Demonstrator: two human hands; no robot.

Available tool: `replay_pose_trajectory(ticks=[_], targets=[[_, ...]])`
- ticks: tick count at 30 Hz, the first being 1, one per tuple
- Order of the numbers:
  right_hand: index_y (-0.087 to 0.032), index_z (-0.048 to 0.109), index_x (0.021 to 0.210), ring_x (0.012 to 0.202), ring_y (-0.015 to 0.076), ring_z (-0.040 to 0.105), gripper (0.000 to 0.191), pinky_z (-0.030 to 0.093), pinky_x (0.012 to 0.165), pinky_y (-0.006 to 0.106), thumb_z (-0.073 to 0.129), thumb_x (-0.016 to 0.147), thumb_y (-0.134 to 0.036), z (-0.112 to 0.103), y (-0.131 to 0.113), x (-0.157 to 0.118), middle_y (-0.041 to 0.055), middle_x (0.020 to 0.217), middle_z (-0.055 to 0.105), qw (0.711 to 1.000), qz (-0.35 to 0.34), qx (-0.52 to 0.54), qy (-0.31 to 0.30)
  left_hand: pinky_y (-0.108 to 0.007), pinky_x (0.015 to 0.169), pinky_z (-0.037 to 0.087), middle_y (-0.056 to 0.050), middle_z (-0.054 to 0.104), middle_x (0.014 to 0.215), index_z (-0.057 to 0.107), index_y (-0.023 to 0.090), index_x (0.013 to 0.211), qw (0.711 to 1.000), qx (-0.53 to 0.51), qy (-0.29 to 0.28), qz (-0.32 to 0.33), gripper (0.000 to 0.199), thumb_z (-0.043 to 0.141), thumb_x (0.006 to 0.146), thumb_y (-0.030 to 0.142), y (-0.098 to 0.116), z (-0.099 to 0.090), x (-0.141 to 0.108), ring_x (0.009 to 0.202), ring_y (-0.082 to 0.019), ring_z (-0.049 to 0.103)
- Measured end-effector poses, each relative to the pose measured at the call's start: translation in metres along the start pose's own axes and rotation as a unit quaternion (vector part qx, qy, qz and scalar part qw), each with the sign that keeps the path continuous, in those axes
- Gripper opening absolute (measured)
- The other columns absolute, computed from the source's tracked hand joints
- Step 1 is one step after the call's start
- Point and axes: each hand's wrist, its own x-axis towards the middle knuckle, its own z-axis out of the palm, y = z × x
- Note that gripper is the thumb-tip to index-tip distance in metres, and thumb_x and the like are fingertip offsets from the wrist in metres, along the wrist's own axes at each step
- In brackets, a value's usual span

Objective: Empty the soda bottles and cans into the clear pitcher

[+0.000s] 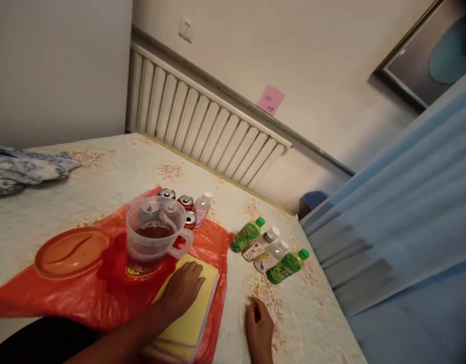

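My left hand [183, 287] lies palm down with its fingers stretched over a flat yellow layered stack [193, 316]; whether it is cloth or paper I cannot tell. Just beyond those fingers stands a clear plastic measuring jug [136, 245] with dark brown liquid, its handle toward the hand. Both jug and stack rest on a red plastic bag [217, 253]. On the flowered tablecloth to the right, my right hand [260, 328] is loosely curled, with nothing seen in it. Nearest to it is a green-capped bottle [284, 268].
Several drink cans [186, 202] and a white-capped bottle [203, 208] stand behind the jug. An orange oval dish [73, 253] is at left. More bottles [248, 235] line the right side. Patterned fabric [24, 169] lies far left; a blue curtain [399, 217] hangs at right.
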Motion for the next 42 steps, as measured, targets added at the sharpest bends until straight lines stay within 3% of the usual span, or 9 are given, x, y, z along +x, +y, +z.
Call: replay_pose_trajectory(ticks=[5, 10, 13, 17, 20, 26, 31, 37, 42], targets=[[-0.02, 0.077, 0.096, 0.087, 0.0305, 0.073, 0.033, 0.06, 0.079, 0.041, 0.059, 0.082, -0.044, 0.01, -0.029, 0.019, 0.0114, 0.094, 0.078, 0.999, -0.029, 0.029, -0.006, -0.041, 0.094, 0.048, -0.011, 0.069, 0.106, 0.064, 0.021, 0.101, 0.995, -0.095, 0.009, 0.006, 0.02, 0.045, 0.095, 0.019, -0.011, 0.002, -0.003, 0.103, -0.027, 0.062], [-0.019, 0.074, 0.105, 0.081, 0.0229, 0.07, 0.028, 0.059, 0.075, 0.036, 0.058, 0.089, -0.036, 0.049, -0.13, 0.089, 0.0086, 0.095, 0.076, 0.978, -0.166, 0.069, -0.103, -0.039, 0.094, 0.05, -0.01, 0.07, 0.107, 0.063, 0.022, 0.106, 0.98, -0.199, 0.007, 0.014, 0.022, 0.043, 0.095, 0.02, -0.011, -0.005, -0.004, 0.103, -0.025, 0.065], [-0.017, 0.066, 0.125, 0.072, 0.0179, 0.066, 0.042, 0.058, 0.072, 0.034, 0.06, 0.086, -0.031, 0.083, -0.194, 0.138, 0.0107, 0.107, 0.074, 0.963, -0.243, 0.038, -0.109, -0.037, 0.091, 0.051, -0.009, 0.071, 0.106, 0.062, 0.022, 0.104, 0.971, -0.237, -0.011, 0.009, 0.02, 0.044, 0.094, 0.02, -0.011, -0.008, -0.003, 0.101, -0.024, 0.066], [-0.018, 0.046, 0.148, 0.108, 0.0248, 0.064, 0.064, 0.054, 0.094, 0.042, 0.064, 0.088, -0.034, 0.122, -0.257, 0.185, 0.0167, 0.142, 0.056, 0.929, -0.348, -0.04, -0.117, -0.036, 0.088, 0.051, -0.009, 0.072, 0.105, 0.061, 0.022, 0.104, 0.967, -0.252, -0.026, 0.0, 0.019, 0.047, 0.092, 0.02, -0.01, -0.013, -0.004, 0.1, -0.024, 0.067], [-0.019, 0.045, 0.149, 0.126, 0.0294, 0.056, 0.066, 0.049, 0.101, 0.045, 0.067, 0.09, -0.038, 0.142, -0.285, 0.204, 0.0167, 0.147, 0.051, 0.904, -0.37, -0.15, -0.153, -0.036, 0.086, 0.051, -0.008, 0.072, 0.104, 0.061, 0.023, 0.104, 0.966, -0.256, -0.036, -0.013, 0.018, 0.048, 0.091, 0.022, -0.009, -0.017, -0.004, 0.098, -0.024, 0.067], [-0.021, 0.066, 0.126, 0.092, 0.0228, 0.068, 0.038, 0.052, 0.084, 0.034, 0.069, 0.089, -0.028, 0.162, -0.302, 0.217, 0.0098, 0.107, 0.069, 0.875, -0.345, -0.243, -0.237, -0.04, 0.088, 0.05, -0.01, 0.073, 0.106, 0.061, 0.026, 0.097, 0.968, -0.247, -0.043, -0.009, 0.016, 0.047, 0.09, 0.025, -0.007, -0.022, -0.002, 0.101, -0.028, 0.067], [-0.021, 0.07, 0.117, 0.084, 0.0191, 0.065, 0.029, 0.05, 0.081, 0.029, 0.068, 0.088, -0.024, 0.135, -0.291, 0.214, 0.0058, 0.097, 0.068, 0.887, -0.343, -0.227, -0.211, -0.039, 0.088, 0.052, -0.011, 0.072, 0.105, 0.061, 0.026, 0.105, 0.961, -0.276, -0.032, -0.01, 0.02, 0.049, 0.089, 0.023, -0.009, -0.017, -0.002, 0.101, -0.027, 0.068], [-0.019, 0.071, 0.116, 0.08, 0.0196, 0.063, 0.032, 0.05, 0.076, 0.031, 0.066, 0.086, -0.025, 0.05, -0.269, 0.196, 0.0064, 0.096, 0.067, 0.901, -0.354, -0.165, -0.186, -0.047, 0.099, 0.051, -0.015, 0.064, 0.125, 0.049, 0.02, 0.134, 0.947, -0.303, 0.105, -0.028, 0.047, 0.054, 0.087, 0.023, -0.011, -0.001, 0.001, 0.112, -0.029, 0.064], [-0.025, 0.073, 0.111, 0.085, 0.0204, 0.066, 0.025, 0.051, 0.076, 0.031, 0.065, 0.087, -0.027, -0.01, -0.263, 0.152, 0.0043, 0.096, 0.071, 0.896, -0.338, -0.137, -0.255, -0.059, 0.117, 0.036, -0.02, 0.039, 0.157, 0.027, 0.021, 0.153, 0.931, -0.334, 0.148, -0.004, 0.086, 0.069, 0.077, 0.02, -0.003, 0.004, -0.003, 0.146, -0.037, 0.037]])
